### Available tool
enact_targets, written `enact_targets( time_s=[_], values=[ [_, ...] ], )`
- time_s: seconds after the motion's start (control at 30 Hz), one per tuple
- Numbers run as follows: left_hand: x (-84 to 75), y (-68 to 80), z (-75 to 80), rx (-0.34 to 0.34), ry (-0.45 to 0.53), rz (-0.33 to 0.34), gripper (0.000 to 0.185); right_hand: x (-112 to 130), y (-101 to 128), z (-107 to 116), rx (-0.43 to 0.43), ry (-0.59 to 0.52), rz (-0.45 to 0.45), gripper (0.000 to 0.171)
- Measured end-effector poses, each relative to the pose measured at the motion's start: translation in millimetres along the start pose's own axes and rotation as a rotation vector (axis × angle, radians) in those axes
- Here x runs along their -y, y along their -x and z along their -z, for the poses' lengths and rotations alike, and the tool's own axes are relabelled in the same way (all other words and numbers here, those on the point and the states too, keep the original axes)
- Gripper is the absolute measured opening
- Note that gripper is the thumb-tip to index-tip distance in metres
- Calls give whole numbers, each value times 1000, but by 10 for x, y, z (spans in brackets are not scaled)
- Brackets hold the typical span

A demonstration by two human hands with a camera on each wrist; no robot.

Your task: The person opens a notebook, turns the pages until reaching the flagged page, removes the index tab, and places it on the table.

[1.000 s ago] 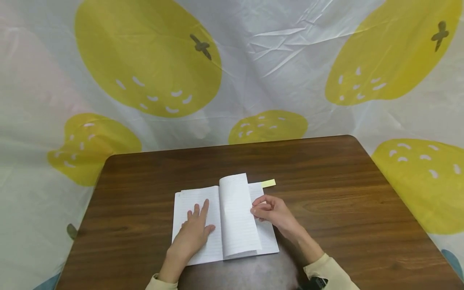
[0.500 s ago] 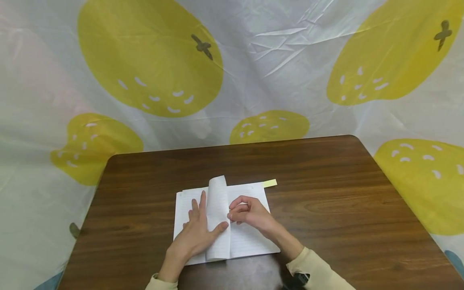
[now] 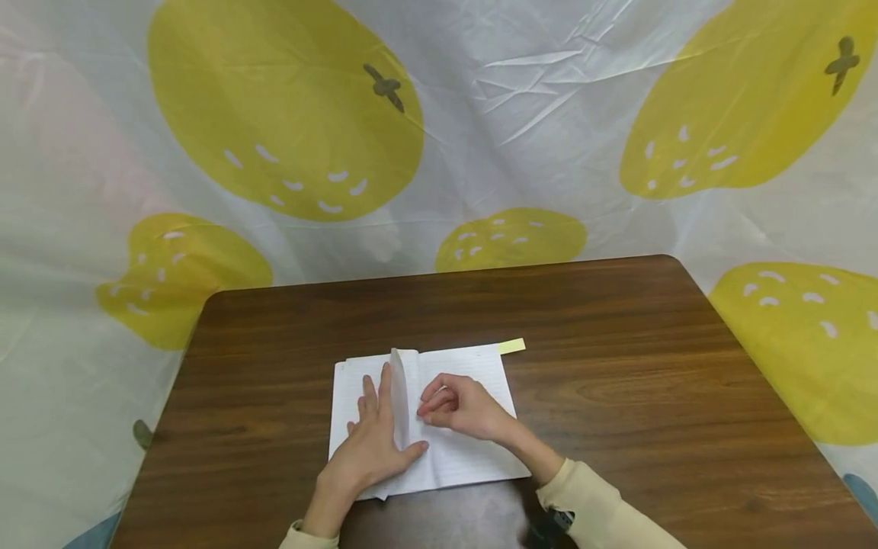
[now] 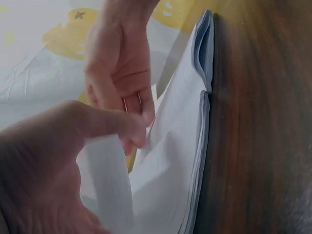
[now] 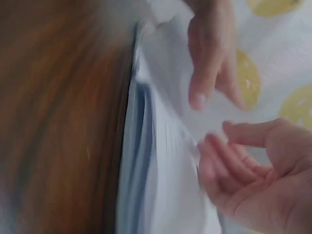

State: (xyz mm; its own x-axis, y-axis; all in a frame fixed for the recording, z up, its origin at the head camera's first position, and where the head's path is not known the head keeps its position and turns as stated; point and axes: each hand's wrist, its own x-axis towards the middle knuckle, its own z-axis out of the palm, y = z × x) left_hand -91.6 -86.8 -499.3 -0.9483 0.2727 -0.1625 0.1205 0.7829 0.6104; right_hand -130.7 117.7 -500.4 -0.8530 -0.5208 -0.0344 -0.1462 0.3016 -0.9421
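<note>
An open lined notebook [image 3: 473, 454] lies on the table, a yellow sticky tab [image 3: 511, 346] jutting from its top right. One page [image 3: 401, 404] stands nearly upright left of the fold. My left hand [image 3: 366, 450] rests over the left side, fingers straight against that page and thumb spread across to its right. In the left wrist view the page [image 4: 108, 180] rises beneath the thumb. Just right of the fold, my right hand [image 3: 463, 408] hovers with loosely bent fingers. The right wrist view shows its thumb and fingers [image 5: 229, 170] apart, with nothing held.
The brown wooden table [image 3: 617, 343] extends around the notebook on all sides. Behind it hangs a pale cloth [image 3: 439, 152] printed with large yellow fruit. A dark band [image 3: 552, 526] is on the right wrist by the sleeve.
The page has swung from the right side over to the left. My right hand moved left with it and has let it go; my left thumb has spread to the right.
</note>
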Motion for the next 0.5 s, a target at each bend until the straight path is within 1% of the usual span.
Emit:
enact_targets(
  time_s=[0.07, 0.1, 0.13, 0.2, 0.23, 0.33, 0.5],
  values=[
    [-14, 8, 0, 16, -5, -3, 120, 28, -6, 46, -44, 234, 57, 25],
    [-21, 11, -4, 22, -7, -4, 119, 47, -11, 70, -61, 343, 70, 28],
    [-25, 13, -13, 27, -13, -6, 118, 63, -15, 95, -71, 446, 74, 32],
    [-27, 13, -31, 35, -28, -3, 117, 95, -33, 141, -67, 607, 67, 42],
    [-26, 13, -37, 40, -33, 1, 117, 104, -47, 159, -56, 671, 52, 47],
    [-11, 13, -40, 45, -38, 9, 119, 122, -105, 186, -7, 812, -8, 60],
    [-8, 40, -8, 56, -5, 0, 119, 168, -229, 197, 41, 963, -66, 79]
  ],
)
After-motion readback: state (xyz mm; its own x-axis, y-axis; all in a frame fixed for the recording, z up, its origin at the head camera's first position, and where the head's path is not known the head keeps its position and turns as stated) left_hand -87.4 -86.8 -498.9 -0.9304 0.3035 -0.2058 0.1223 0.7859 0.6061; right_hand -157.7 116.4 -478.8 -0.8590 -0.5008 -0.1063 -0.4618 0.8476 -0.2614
